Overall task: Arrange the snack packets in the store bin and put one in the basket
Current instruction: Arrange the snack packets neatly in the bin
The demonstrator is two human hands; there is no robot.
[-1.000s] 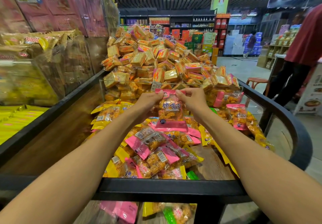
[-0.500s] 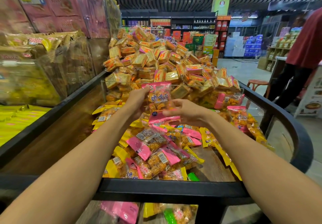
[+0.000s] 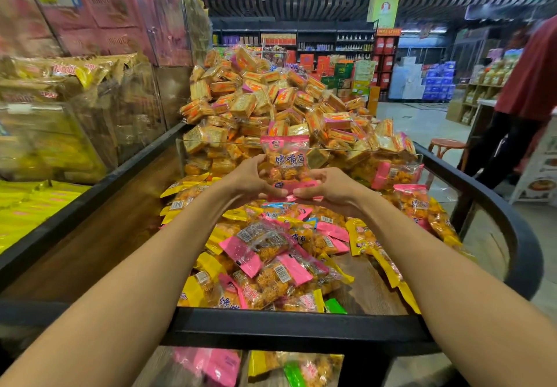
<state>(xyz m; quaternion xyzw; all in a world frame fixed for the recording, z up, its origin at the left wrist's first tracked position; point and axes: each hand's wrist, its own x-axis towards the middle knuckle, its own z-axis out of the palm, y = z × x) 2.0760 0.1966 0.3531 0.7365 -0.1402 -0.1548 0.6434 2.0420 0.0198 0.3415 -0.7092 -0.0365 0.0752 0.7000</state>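
On the left, the bin's dark rim and bare wood floor leave open room. The left hand curls its fingers round the lower left side of a pink snack packet. The packet stands upright, long side up and down, above the loose pile of pink and yellow packets. The right hand pinches its pink bottom edge. Both hands are equally near. Behind it is a clear divider holding back a tall heap of orange packets. No basket shows, so I cannot tell which way it must go.
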